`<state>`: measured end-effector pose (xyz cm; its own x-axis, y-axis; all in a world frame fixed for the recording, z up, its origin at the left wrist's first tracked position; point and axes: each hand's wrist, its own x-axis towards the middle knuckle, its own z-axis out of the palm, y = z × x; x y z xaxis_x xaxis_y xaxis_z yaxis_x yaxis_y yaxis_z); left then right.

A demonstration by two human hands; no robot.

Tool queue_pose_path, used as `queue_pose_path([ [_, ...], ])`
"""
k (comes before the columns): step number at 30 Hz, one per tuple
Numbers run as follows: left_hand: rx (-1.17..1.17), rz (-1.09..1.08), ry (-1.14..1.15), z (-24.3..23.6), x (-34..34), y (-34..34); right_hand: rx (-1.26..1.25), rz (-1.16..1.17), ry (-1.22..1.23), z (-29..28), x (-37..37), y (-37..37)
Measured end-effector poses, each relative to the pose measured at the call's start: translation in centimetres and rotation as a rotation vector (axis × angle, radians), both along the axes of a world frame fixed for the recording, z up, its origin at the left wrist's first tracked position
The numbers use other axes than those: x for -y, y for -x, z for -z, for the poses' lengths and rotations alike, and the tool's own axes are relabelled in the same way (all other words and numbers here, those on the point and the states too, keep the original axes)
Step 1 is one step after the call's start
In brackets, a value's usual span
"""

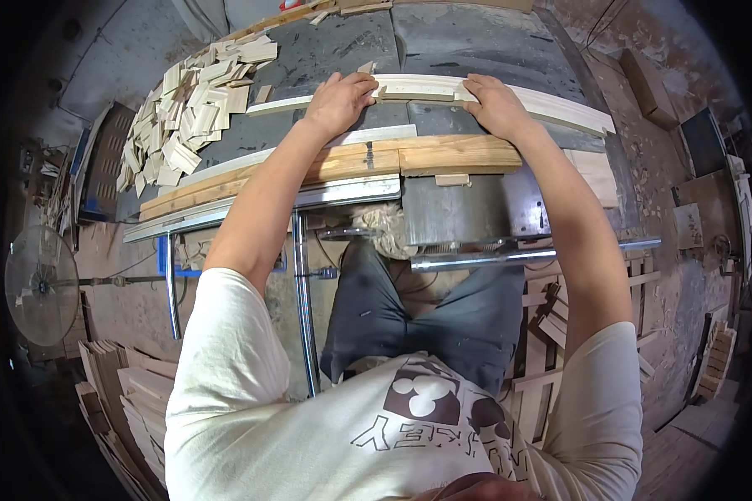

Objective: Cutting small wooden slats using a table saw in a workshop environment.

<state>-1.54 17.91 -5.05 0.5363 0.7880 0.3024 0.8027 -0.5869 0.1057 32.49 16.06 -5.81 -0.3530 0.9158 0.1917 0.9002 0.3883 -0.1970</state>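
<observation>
A long pale wooden strip with a grooved profile (551, 104) lies across the dark machine table (476, 33), and a shorter piece (414, 95) sits along its near edge between my hands. My left hand (340, 104) grips the strip left of centre with its fingers curled over it. My right hand (495, 107) holds it further right, fingers bent onto the wood. Nearer me, a thick yellowish timber bar (455, 154) runs crosswise beneath my forearms, with a lighter board (393, 132) behind it and a metal rail (342, 190) in front.
A pile of small offcuts (184, 113) covers the table's left part. A round fan (42, 285) stands far left. Stacked boards (117, 392) are at lower left, wooden slats (551, 317) at lower right, and a long cardboard box (647, 88) at upper right. A steel tube (443, 262) crosses before my legs.
</observation>
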Motion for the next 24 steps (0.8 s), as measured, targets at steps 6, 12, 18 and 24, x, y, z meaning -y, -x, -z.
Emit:
queue_pose_path([
  [6,-0.044,-0.046,-0.02,0.2,-5.0,-0.3,-0.015,0.018,-0.023,0.3,-4.9,0.0],
  [12,-0.039,-0.112,0.011,-0.4,-6.4,-1.0,0.019,0.017,-0.012,-0.3,-7.1,-0.4],
  [18,-0.071,-0.045,-0.055,-0.1,-2.5,2.5,-0.044,-0.07,-0.104,-0.1,-2.7,1.7],
  [24,-0.001,0.044,-0.027,-2.9,0.1,-3.1,-0.096,-0.015,-0.118,-1.6,4.0,-1.9],
])
